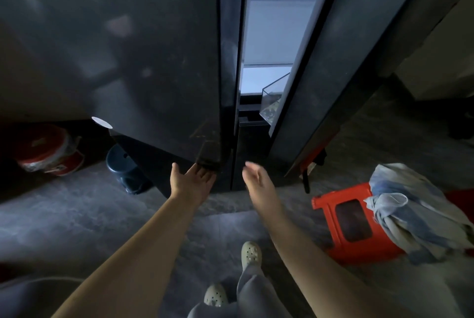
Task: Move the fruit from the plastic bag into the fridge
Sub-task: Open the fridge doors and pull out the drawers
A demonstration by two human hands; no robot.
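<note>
A tall black fridge [154,61] fills the upper view. Its right door [333,61] stands ajar, and white shelves [269,35] and a clear door bin [274,102] show through the gap. My left hand [191,179] reaches to the bottom corner of the left door, fingers under its edge. My right hand [256,176] hovers open just in front of the lower doors, holding nothing. A bluish plastic bag [410,210] lies on a red stool [351,228] to my right. No fruit is visible.
A dark blue stool [125,169] stands by the fridge's lower left corner, and a red and white bucket [48,151] sits further left. The floor is grey tile. My feet in pale clogs [251,253] are below.
</note>
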